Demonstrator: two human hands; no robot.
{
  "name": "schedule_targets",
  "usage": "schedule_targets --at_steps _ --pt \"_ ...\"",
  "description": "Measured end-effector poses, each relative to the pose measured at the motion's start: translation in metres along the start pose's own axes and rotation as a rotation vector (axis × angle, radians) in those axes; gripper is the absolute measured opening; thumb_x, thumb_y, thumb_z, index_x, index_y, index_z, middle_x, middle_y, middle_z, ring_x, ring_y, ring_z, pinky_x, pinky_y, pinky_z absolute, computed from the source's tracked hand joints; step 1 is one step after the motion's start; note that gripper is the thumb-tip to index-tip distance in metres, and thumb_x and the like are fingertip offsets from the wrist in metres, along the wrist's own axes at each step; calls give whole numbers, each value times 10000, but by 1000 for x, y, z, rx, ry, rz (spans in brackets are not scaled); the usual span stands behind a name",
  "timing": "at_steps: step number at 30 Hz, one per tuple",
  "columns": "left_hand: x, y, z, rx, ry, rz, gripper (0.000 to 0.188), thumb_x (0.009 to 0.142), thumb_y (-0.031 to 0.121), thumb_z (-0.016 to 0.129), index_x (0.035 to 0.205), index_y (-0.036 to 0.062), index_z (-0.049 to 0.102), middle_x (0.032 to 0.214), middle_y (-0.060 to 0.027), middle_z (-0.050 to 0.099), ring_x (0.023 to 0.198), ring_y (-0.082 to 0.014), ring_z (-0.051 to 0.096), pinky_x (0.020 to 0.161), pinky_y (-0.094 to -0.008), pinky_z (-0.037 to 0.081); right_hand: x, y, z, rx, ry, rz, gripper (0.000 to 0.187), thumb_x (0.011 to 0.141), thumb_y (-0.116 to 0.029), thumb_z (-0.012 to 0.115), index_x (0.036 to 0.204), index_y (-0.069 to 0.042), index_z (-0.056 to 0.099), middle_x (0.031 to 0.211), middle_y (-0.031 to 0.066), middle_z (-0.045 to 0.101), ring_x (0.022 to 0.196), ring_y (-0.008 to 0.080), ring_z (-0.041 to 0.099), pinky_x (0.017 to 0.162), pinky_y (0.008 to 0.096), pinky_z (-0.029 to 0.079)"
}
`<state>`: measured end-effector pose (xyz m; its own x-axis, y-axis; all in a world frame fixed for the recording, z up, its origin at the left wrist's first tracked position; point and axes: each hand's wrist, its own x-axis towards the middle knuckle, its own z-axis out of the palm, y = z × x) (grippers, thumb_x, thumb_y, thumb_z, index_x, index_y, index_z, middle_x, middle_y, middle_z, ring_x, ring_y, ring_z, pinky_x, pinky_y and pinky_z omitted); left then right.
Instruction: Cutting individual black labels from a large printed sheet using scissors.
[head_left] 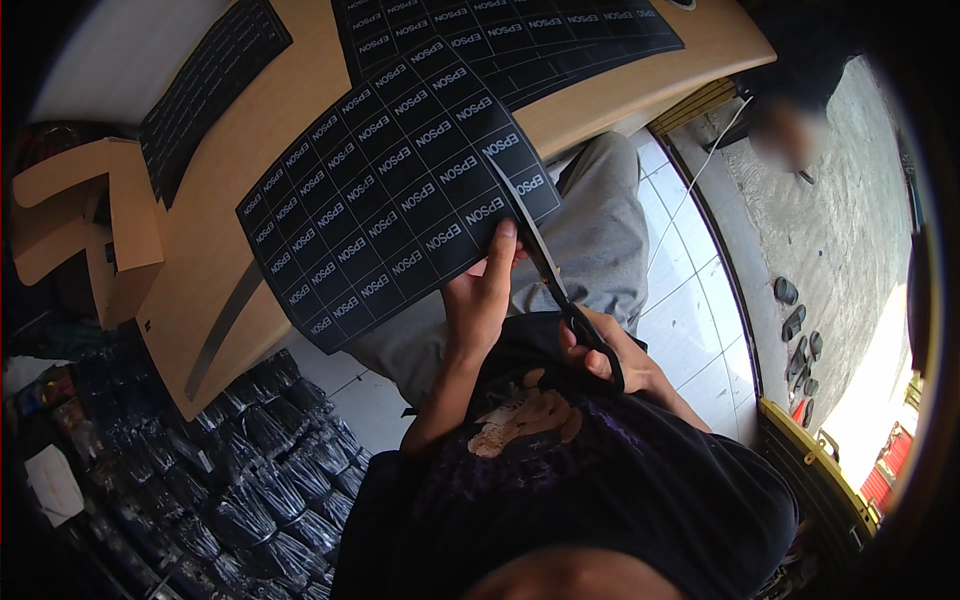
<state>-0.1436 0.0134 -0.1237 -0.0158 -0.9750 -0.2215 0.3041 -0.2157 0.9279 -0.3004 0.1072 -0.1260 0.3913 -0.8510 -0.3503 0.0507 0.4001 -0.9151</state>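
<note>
My left hand [480,295] pinches the near edge of a black sheet [390,205] printed with a grid of small white-lettered labels. The sheet hangs off the front of a tan wooden table [235,165]. My right hand [610,355] grips the black handles of a pair of scissors [545,265]. Their blades point up and away from me and cut into the sheet's near right side, just right of my left thumb.
More black label sheets [500,40] lie farther back on the table, another [205,85] at its left. An open cardboard box [85,225] stands at the left. Bundles of dark packets [240,470] cover the floor lower left. White floor tiles [690,310] and sandals [795,325] lie to the right.
</note>
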Motion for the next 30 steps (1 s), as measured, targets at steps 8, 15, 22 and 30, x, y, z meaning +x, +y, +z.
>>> schedule_targets --at_steps 8,15,22,30 --pt "0 2 -2 15 -3 -22 159 891 138 579 905 -20 590 797 -52 605 691 -90 575 642 -232 502 1 -4 1 -19 16 2 710 691 -766 513 812 -71 429 688 -19 414 642 98 386 587 253 312" --pt "0 3 0 8 23 -40 160 883 139 593 896 -20 596 781 -49 601 677 -90 572 633 -234 498 0 1 3 13 -2 23 687 718 -752 506 821 -78 429 693 -11 435 631 94 392 574 239 317" --pt "-1 2 1 -2 32 -17 161 881 142 598 887 -19 599 762 -48 599 669 -92 573 628 -232 494 0 4 7 6 15 3 660 744 -729 500 831 -79 427 694 -11 441 626 90 398 564 238 319" --pt "0 3 1 15 33 -29 161 879 147 603 873 -13 600 740 -40 595 650 -92 571 618 -230 484 1 3 10 41 17 0 587 800 -660 496 819 -77 426 683 -14 439 616 83 396 546 232 316"
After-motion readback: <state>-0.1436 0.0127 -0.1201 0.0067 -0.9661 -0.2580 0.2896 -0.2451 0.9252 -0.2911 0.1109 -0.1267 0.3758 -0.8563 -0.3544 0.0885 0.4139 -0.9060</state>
